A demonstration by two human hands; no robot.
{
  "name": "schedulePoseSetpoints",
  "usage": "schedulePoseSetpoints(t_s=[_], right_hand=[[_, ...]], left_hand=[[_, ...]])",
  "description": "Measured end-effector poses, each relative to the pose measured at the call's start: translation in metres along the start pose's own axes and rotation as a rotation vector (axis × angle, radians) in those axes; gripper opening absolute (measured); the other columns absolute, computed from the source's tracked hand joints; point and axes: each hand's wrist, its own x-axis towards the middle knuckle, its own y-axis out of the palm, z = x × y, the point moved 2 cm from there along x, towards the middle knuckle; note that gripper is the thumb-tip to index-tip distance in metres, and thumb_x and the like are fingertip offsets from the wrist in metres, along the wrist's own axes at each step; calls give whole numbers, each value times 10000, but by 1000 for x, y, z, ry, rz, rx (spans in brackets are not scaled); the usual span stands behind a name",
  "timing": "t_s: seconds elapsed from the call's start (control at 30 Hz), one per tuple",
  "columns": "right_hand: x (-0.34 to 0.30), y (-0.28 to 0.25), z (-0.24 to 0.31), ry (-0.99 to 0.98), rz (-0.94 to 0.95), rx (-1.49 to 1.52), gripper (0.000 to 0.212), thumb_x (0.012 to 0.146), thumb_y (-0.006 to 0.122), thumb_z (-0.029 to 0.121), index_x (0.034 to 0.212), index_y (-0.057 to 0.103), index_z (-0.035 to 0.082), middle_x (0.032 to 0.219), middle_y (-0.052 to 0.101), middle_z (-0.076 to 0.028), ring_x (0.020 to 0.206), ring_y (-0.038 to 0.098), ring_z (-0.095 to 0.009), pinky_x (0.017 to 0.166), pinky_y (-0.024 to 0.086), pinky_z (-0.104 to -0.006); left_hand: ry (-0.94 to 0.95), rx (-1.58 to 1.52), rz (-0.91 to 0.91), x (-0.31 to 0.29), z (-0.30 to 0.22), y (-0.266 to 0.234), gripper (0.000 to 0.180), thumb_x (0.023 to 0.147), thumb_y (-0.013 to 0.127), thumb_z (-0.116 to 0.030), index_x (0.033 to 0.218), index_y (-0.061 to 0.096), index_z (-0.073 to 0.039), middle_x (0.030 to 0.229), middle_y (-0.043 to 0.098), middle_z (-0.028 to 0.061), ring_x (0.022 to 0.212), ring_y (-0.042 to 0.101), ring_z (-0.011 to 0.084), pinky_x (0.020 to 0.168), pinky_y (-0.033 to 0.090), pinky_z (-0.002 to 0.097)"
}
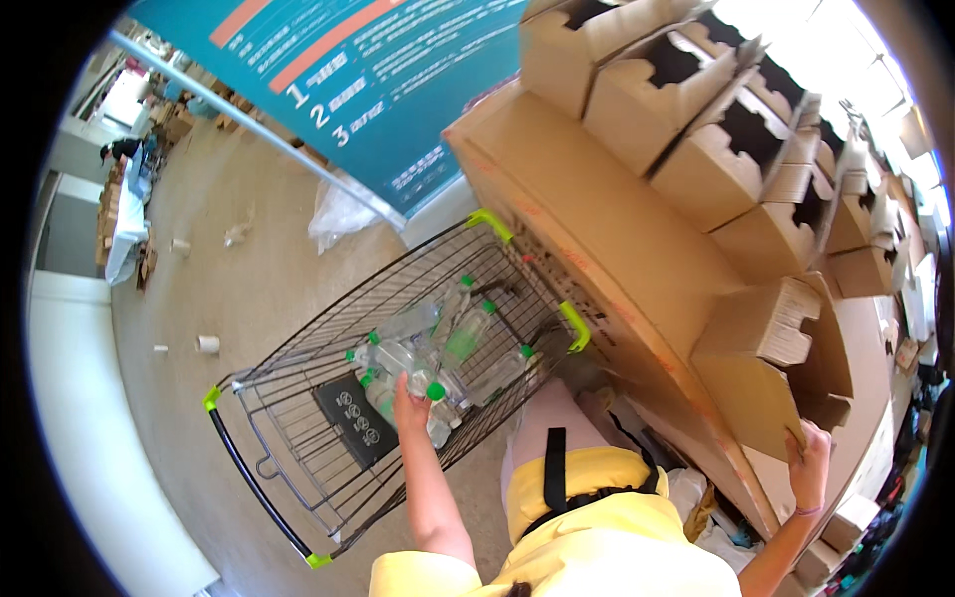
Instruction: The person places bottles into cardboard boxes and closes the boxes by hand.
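Note:
My left hand (410, 406) reaches down into a wire shopping cart (298, 438) and grips a clear plastic bottle (406, 364) with a green cap. Several more clear bottles with green caps (468, 333) lie in the cart basket around it. My right hand (810, 460) rests on the lower edge of an open cardboard box (771, 383) on the right. I wear a yellow top (597, 537) with a black strap.
A tall stack of open cardboard boxes (726, 129) rises on the right over a large flat carton (597, 229). A teal printed banner (378, 70) stands behind the cart. Small white cups (207, 343) and scraps lie on the beige floor at left; bags (343, 214) sit near the banner.

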Motion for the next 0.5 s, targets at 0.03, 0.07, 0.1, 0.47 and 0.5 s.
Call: schedulePoseSetpoints(t_s=[0.03,0.07,0.1,0.47,0.5], right_hand=[[2,-2,2,-19,8,10,137,783,610,-11,914,649,-12,787,603,-193,762,569,-380,724,462,-417],[-1,-5,5,-22,-30,33,138,780,625,-5,916,648,-8,817,610,-187,791,571,-372,752,457,-425],[-2,-5,5,-20,-69,55,142,776,641,0,918,647,-3,846,617,-181,819,574,-365,781,453,-433],[-15,-4,-27,-283,-106,81,205,774,676,53,976,650,25,860,669,-130,872,631,-299,864,495,-391],[-20,-6,-29,-281,-123,85,205,776,672,47,979,650,28,871,674,-122,878,635,-291,885,494,-392]], left_hand=[[-60,-257,0,-7,-22,30,690,767,755,-278,1360,466,-75,1302,533,99,1164,554,273,942,490,453],[-135,-512,15,-15,-46,64,689,765,750,-268,1365,469,-78,1320,524,94,1190,540,273,979,477,441],[-85,-522,98,-26,-72,95,714,757,751,-261,1379,452,-76,1323,522,95,1200,534,269,1007,459,437],[340,-389,1250,-196,-309,458,911,573,876,-392,1283,415,-57,1144,503,94,1070,538,266,957,444,418],[360,-354,1339,-214,-310,485,854,588,857,-346,1269,439,-46,1117,532,108,1058,561,267,951,452,420]])
